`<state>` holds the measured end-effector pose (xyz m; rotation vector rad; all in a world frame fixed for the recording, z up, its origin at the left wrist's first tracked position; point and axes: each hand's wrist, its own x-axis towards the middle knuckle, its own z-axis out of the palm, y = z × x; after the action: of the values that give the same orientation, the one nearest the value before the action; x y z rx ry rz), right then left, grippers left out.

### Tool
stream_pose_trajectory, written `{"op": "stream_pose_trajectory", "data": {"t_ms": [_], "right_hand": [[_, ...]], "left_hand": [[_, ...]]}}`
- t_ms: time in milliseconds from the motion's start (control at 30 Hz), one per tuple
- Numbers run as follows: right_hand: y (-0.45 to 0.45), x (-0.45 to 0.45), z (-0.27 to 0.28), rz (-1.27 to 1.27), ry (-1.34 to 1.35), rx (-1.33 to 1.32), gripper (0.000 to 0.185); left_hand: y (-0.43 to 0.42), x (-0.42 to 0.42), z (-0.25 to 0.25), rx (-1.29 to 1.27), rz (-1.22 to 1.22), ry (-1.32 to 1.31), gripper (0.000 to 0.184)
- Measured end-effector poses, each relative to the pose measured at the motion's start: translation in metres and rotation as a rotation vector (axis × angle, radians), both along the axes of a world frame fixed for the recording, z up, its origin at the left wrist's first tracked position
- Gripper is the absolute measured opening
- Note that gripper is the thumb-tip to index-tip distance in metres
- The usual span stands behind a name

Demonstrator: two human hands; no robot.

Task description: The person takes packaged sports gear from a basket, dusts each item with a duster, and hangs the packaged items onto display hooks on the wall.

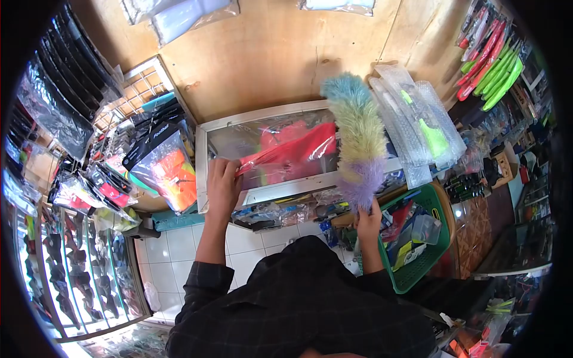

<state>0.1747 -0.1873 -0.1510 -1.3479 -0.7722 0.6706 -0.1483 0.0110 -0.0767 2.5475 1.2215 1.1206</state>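
Observation:
My left hand [224, 179] pinches the left end of a red item in clear plastic [298, 150], which stretches to the right over a white-framed glass display case [292, 187]. Beneath it, pink and red pieces show. In my right hand [367, 222] is the lower end of a fluffy duster [360, 131], blue at the top, yellow in the middle and purple near my fingers. The duster stands across the right part of the case, beside bubble-wrapped packages [418, 122].
A green basket [446, 238] of packaged goods stands right of my right hand. Packaged goods [170, 167] hang left of the case. Green and red items [498, 71] hang at the upper right. A rack [89, 268] stands at the lower left, beyond the tiled floor [161, 268].

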Motion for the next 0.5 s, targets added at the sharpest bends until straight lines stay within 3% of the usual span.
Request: {"op": "stream_pose_trajectory", "data": {"t_ms": [67,200,267,300,367,500], "right_hand": [[-0.002,-0.014,0.005,-0.035,-0.014,0.018,0.028],[-0.014,-0.026,0.000,-0.007,0.022,0.037,0.027],[-0.018,-0.030,-0.016,0.031,-0.495,0.056,0.035],[-0.019,-0.037,-0.009,0.025,-0.492,0.048,0.035],[-0.020,-0.055,0.012,0.403,-0.352,-0.150,0.042],[-0.013,-0.068,-0.001,0.631,-0.488,-0.110,0.045]], "left_hand": [[-0.006,-0.003,-0.018,0.212,0.128,-0.002,0.034],[-0.025,-0.016,-0.046,0.210,-0.020,0.120,0.036],[-0.034,-0.020,-0.048,0.160,-0.093,0.099,0.035],[-0.038,-0.020,-0.046,0.104,-0.151,0.077,0.034],[-0.042,-0.020,-0.035,0.020,-0.185,0.094,0.034],[-0.038,-0.019,-0.044,-0.027,-0.112,0.075,0.029]]}}
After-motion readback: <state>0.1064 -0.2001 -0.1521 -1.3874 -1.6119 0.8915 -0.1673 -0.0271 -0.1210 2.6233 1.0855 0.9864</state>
